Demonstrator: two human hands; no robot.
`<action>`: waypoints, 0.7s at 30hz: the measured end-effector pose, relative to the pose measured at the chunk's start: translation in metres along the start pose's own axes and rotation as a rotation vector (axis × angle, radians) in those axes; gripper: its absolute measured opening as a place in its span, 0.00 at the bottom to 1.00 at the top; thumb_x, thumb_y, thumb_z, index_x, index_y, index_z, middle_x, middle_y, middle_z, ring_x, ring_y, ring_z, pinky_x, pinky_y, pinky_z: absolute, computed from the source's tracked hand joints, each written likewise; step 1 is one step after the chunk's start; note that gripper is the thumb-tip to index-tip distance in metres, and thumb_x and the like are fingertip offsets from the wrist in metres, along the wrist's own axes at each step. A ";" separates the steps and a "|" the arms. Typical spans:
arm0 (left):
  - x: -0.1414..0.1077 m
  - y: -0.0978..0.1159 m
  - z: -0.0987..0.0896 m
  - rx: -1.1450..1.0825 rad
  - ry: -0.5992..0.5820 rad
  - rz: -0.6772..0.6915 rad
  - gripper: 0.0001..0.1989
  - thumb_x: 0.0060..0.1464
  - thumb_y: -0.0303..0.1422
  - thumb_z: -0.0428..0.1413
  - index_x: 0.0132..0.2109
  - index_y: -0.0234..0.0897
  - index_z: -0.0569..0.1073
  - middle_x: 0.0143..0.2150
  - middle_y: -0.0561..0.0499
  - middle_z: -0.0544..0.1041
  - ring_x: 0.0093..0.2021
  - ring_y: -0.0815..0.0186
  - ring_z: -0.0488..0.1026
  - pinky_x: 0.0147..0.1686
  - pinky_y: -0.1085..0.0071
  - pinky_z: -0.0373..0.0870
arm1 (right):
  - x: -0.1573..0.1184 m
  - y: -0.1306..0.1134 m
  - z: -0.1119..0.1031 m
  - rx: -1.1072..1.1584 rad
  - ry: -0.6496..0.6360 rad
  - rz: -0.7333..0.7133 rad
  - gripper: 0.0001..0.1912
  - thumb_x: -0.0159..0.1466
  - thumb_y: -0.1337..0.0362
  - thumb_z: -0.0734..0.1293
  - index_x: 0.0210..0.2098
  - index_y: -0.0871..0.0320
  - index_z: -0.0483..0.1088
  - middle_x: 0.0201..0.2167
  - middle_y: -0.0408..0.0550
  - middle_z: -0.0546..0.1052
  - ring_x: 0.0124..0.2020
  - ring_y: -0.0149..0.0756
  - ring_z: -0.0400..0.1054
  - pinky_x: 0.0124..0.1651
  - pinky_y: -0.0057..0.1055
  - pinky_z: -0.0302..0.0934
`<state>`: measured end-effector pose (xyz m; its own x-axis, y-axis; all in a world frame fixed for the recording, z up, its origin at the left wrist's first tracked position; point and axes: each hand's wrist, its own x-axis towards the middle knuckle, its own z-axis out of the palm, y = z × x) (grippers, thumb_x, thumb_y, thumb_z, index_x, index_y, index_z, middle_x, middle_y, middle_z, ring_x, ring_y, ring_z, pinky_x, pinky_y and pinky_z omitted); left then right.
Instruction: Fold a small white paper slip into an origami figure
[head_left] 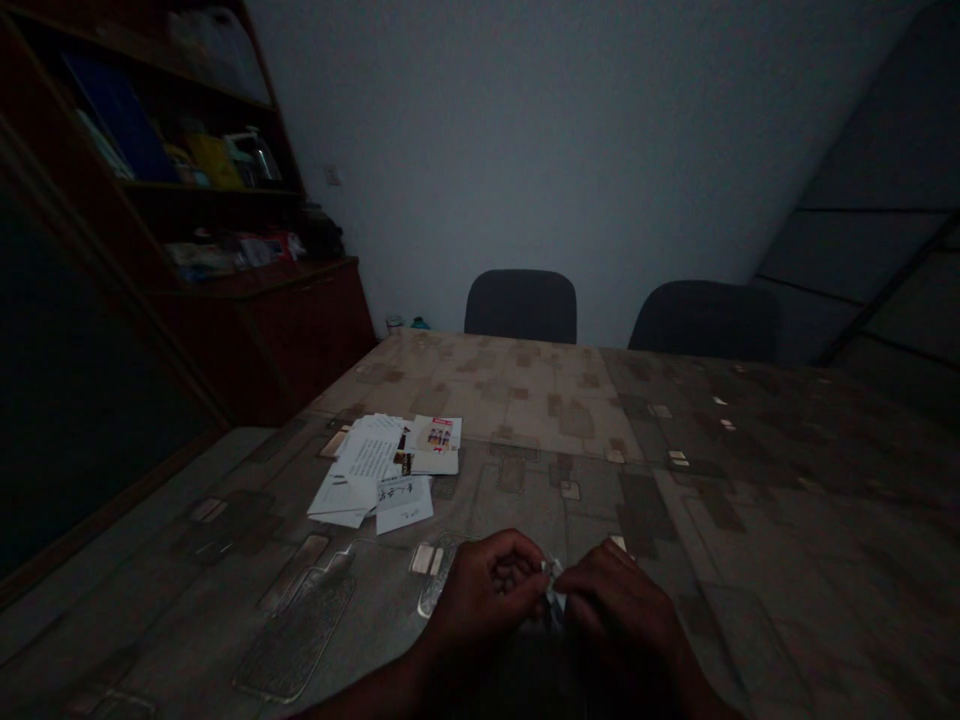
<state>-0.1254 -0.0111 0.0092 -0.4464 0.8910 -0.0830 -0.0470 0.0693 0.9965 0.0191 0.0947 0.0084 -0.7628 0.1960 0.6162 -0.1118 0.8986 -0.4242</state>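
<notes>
Both my hands meet low in the view, just above the near part of the patterned tabletop. Between their fingertips is a small pale, partly shiny piece, too dark and small to name. My left hand has its fingers curled, with thumb and forefinger pinched at the piece's left side. My right hand closes on it from the right, its fingers bent downward. Farther off to the left lies a loose spread of printed white papers and cards, touched by neither hand.
Two dark chairs stand behind the table's far edge, against a pale wall. At the left is a wooden shelf unit holding a blue folder, yellow items and bags. Small containers show beyond the far left table corner.
</notes>
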 end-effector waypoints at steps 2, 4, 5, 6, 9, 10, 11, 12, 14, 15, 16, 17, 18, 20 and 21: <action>0.002 -0.004 0.000 -0.047 -0.002 -0.009 0.04 0.46 0.30 0.60 0.30 0.34 0.72 0.22 0.55 0.72 0.22 0.71 0.70 0.23 0.77 0.62 | 0.000 -0.002 -0.001 0.023 -0.007 0.006 0.11 0.68 0.72 0.56 0.38 0.58 0.69 0.27 0.45 0.72 0.28 0.33 0.64 0.34 0.32 0.59; 0.003 -0.007 0.000 -0.092 -0.010 -0.027 0.07 0.45 0.31 0.62 0.30 0.34 0.72 0.22 0.55 0.72 0.21 0.71 0.70 0.23 0.77 0.63 | -0.001 -0.002 0.001 0.030 0.013 0.000 0.11 0.69 0.69 0.56 0.40 0.58 0.69 0.27 0.46 0.72 0.28 0.34 0.65 0.34 0.32 0.60; 0.003 -0.007 -0.001 -0.106 -0.010 -0.037 0.08 0.45 0.32 0.62 0.30 0.33 0.71 0.22 0.55 0.72 0.21 0.71 0.70 0.23 0.77 0.64 | -0.002 -0.002 0.002 0.022 0.026 -0.005 0.10 0.69 0.67 0.57 0.39 0.57 0.69 0.27 0.46 0.72 0.28 0.34 0.65 0.33 0.32 0.60; 0.003 -0.007 0.000 -0.117 -0.009 -0.046 0.09 0.44 0.33 0.63 0.30 0.33 0.71 0.22 0.55 0.72 0.21 0.71 0.70 0.23 0.76 0.65 | -0.002 -0.001 0.004 0.006 0.037 -0.014 0.09 0.69 0.65 0.58 0.39 0.57 0.70 0.27 0.46 0.73 0.28 0.34 0.66 0.33 0.32 0.60; 0.002 -0.006 0.000 -0.146 -0.009 -0.077 0.12 0.41 0.34 0.65 0.29 0.33 0.71 0.22 0.55 0.72 0.20 0.71 0.70 0.22 0.76 0.66 | -0.002 0.001 0.007 -0.062 0.056 -0.041 0.06 0.68 0.65 0.61 0.38 0.57 0.70 0.27 0.46 0.74 0.29 0.34 0.66 0.33 0.31 0.60; 0.002 -0.006 0.000 -0.160 -0.013 -0.091 0.12 0.41 0.35 0.65 0.29 0.33 0.71 0.22 0.55 0.72 0.20 0.72 0.70 0.22 0.76 0.66 | -0.002 0.001 0.007 -0.079 0.056 -0.052 0.06 0.67 0.65 0.62 0.38 0.57 0.70 0.27 0.46 0.74 0.29 0.34 0.66 0.33 0.31 0.60; 0.002 -0.006 0.000 -0.175 -0.019 -0.104 0.13 0.41 0.35 0.65 0.29 0.33 0.71 0.21 0.56 0.71 0.19 0.72 0.69 0.22 0.76 0.66 | -0.001 0.002 0.007 -0.093 0.057 -0.065 0.05 0.67 0.65 0.62 0.39 0.57 0.71 0.27 0.46 0.74 0.29 0.34 0.66 0.34 0.31 0.60; 0.002 -0.006 0.000 -0.187 -0.027 -0.115 0.13 0.41 0.35 0.65 0.29 0.33 0.71 0.21 0.56 0.71 0.19 0.72 0.69 0.21 0.76 0.65 | 0.000 0.002 0.006 -0.106 0.058 -0.077 0.05 0.67 0.66 0.62 0.38 0.57 0.71 0.26 0.45 0.73 0.28 0.33 0.66 0.34 0.31 0.59; 0.002 -0.007 0.000 -0.200 -0.039 -0.130 0.14 0.40 0.36 0.65 0.30 0.33 0.70 0.21 0.56 0.71 0.19 0.72 0.69 0.21 0.77 0.65 | 0.001 0.002 0.005 -0.134 0.067 -0.095 0.06 0.68 0.68 0.62 0.36 0.58 0.72 0.25 0.45 0.73 0.27 0.32 0.66 0.33 0.30 0.59; 0.002 -0.008 0.000 -0.203 -0.043 -0.133 0.14 0.40 0.36 0.65 0.30 0.33 0.70 0.21 0.56 0.71 0.19 0.72 0.70 0.21 0.77 0.64 | 0.001 0.002 0.005 -0.153 0.073 -0.098 0.07 0.68 0.68 0.62 0.35 0.58 0.72 0.24 0.44 0.72 0.27 0.32 0.65 0.33 0.30 0.58; 0.002 -0.008 0.000 -0.204 -0.047 -0.132 0.14 0.40 0.36 0.66 0.30 0.33 0.70 0.21 0.56 0.71 0.19 0.72 0.69 0.21 0.77 0.64 | 0.000 0.003 0.005 -0.170 0.074 -0.095 0.07 0.67 0.69 0.63 0.34 0.58 0.72 0.24 0.44 0.71 0.26 0.31 0.64 0.32 0.30 0.58; 0.002 -0.008 0.000 -0.202 -0.052 -0.128 0.14 0.40 0.36 0.66 0.30 0.33 0.70 0.21 0.56 0.71 0.19 0.72 0.69 0.21 0.77 0.64 | -0.001 0.003 0.006 -0.184 0.070 -0.092 0.07 0.67 0.68 0.63 0.33 0.57 0.72 0.23 0.44 0.71 0.26 0.32 0.64 0.32 0.29 0.57; 0.002 -0.008 0.000 -0.197 -0.053 -0.119 0.14 0.40 0.36 0.65 0.30 0.33 0.70 0.21 0.56 0.71 0.19 0.72 0.69 0.21 0.77 0.64 | -0.002 0.004 0.007 -0.194 0.063 -0.089 0.07 0.67 0.68 0.64 0.33 0.57 0.72 0.23 0.44 0.71 0.26 0.32 0.63 0.32 0.30 0.57; 0.001 -0.008 0.001 -0.169 -0.058 -0.093 0.12 0.41 0.35 0.64 0.30 0.33 0.70 0.21 0.56 0.71 0.20 0.72 0.69 0.22 0.77 0.64 | -0.004 0.006 0.009 -0.209 0.048 -0.090 0.07 0.67 0.67 0.64 0.33 0.57 0.72 0.24 0.44 0.70 0.27 0.33 0.63 0.31 0.30 0.57; 0.001 -0.007 0.001 -0.146 -0.057 -0.076 0.11 0.42 0.34 0.63 0.30 0.33 0.70 0.21 0.56 0.71 0.20 0.72 0.70 0.23 0.77 0.64 | -0.005 0.007 0.010 -0.220 0.043 -0.094 0.07 0.67 0.67 0.64 0.32 0.57 0.72 0.23 0.44 0.70 0.27 0.33 0.62 0.31 0.30 0.56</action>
<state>-0.1248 -0.0105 0.0022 -0.3852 0.9101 -0.1529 -0.2100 0.0749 0.9748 0.0162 0.0963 -0.0044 -0.7272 0.1199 0.6759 -0.0361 0.9766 -0.2120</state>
